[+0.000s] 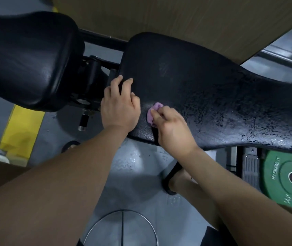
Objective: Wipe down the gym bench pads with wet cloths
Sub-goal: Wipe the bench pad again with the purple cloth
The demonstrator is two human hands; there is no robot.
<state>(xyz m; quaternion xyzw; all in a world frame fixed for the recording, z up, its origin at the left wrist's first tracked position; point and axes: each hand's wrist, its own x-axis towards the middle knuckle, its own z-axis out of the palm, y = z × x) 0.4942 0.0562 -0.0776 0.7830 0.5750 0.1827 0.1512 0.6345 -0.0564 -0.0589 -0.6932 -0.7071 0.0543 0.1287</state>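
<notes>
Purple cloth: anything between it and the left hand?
Only a bare strip of black bench pad, in the head view. The left hand rests on the pad; the right hand pinches the purple cloth.

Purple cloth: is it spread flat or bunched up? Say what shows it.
Bunched up. The purple cloth shows as a small wad pinched by the right hand against the bench pad, not laid flat.

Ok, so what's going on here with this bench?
A person is wiping the long black bench pad with a small crumpled purple cloth. The right hand grips the cloth and presses it on the pad close to its near edge. The left hand rests on the pad's left end. Water droplets cover the pad's right part. Neither hand touches the second black pad on the left.
</notes>
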